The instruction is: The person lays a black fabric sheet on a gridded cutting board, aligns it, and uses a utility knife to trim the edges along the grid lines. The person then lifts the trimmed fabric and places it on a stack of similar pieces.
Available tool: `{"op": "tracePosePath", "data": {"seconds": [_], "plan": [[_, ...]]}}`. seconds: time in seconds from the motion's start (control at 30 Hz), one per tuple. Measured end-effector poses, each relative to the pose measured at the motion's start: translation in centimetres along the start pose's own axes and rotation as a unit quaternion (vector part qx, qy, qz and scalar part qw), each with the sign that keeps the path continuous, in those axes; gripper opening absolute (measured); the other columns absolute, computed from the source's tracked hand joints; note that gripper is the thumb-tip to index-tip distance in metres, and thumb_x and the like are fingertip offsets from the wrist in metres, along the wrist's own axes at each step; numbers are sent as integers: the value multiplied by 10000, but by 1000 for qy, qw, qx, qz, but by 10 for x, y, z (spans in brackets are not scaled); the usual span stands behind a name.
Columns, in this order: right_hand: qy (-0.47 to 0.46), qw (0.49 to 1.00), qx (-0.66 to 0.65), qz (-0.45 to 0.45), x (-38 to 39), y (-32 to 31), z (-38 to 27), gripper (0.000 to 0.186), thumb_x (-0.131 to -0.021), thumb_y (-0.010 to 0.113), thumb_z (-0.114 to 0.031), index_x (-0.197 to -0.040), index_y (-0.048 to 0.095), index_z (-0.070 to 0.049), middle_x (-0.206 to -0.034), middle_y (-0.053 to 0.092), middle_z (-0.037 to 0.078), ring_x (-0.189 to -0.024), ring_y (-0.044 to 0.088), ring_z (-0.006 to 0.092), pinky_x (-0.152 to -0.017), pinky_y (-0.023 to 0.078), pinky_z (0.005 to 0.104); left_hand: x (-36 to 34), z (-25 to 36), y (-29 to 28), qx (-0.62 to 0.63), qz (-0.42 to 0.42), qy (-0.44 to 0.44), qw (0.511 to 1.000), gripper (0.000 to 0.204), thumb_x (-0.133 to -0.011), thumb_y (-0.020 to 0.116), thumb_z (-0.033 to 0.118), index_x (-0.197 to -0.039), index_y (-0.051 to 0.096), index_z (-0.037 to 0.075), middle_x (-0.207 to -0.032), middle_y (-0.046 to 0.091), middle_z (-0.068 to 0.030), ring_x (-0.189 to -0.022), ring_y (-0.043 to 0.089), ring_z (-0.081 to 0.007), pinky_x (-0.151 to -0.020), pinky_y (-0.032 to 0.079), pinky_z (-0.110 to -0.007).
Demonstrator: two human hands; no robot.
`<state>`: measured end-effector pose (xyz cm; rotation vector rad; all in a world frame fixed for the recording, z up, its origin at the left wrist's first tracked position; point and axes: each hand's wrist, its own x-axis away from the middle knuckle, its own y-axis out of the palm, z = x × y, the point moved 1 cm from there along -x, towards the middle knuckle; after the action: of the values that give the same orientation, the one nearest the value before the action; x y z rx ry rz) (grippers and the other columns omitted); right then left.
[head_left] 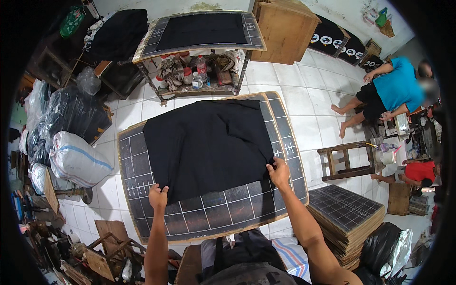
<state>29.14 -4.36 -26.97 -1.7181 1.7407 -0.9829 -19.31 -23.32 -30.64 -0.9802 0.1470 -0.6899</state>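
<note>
Worn clothes (237,271): dark, matt fabric at the lower edge of the view, nearest to the camera.
Left hand (158,195): thumb and fingers pinching the near left corner of the black cloth (209,147).
Right hand (279,172): thumb and fingertips pinching the cloth near its near right corner, with the forearm slanting in from the lower right.
Cloth's place: spread over the middle and far part of the gridded board (223,209), with bare strips of board showing to the left, to the right and along the near side.
Long axis: left to right across the person's front, the right end angled slightly away; one long edge faces the person, the short edges face left and right.
Cloth's shape and texture: soft, matt, roughly four-sided, with shallow wrinkles and a deeper fold toward the right side.
Board's make: flat, dark and scuffed, ruled with white squares, its rim a pale wood colour.
Far counter (254,34): another gridded top, with a second black cloth (202,31) lying flat on it.
White sack (78,156): bulging, woven-looking, blue-striped, on the left.
Board stack (346,209): rectangular gridded panels piled at the right.
Stool (349,159): plain wooden frame on pale, glossy floor tiles (304,95).
</note>
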Motion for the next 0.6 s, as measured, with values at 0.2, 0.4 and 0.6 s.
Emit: {"op": "tracePosePath", "data": {"seconds": [0.2,0.4,0.6], "plan": [[-147,980,129,36,-7,12,-4,227,-833,748,-149,-1027,703,-41,-869,663,168,-850,669,356,-771,536,439,3,-1,4,-85,41,66,993,207,-797,776,116,-946,697,-5,-885,673,-118,-864,662,-271,-798,524,-375],[5,938,-346,16,-41,-22,-21,144,-923,651,-59,-1064,653,-32,-830,638,2,-783,590,113,-726,470,274,-24,1,-31,362,30,28,931,83,-918,691,112,-968,656,56,-825,620,-1,-734,571,-117,-676,466,-288],[-7,850,-515,-109,-27,-123,-58,355,-886,689,-4,-1227,592,-11,-832,645,1,-795,599,88,-754,473,261,-15,34,-170,544,-91,34,833,136,-976,634,113,-1096,580,76,-852,548,25,-680,481,-57,-605,369,-208]]}}
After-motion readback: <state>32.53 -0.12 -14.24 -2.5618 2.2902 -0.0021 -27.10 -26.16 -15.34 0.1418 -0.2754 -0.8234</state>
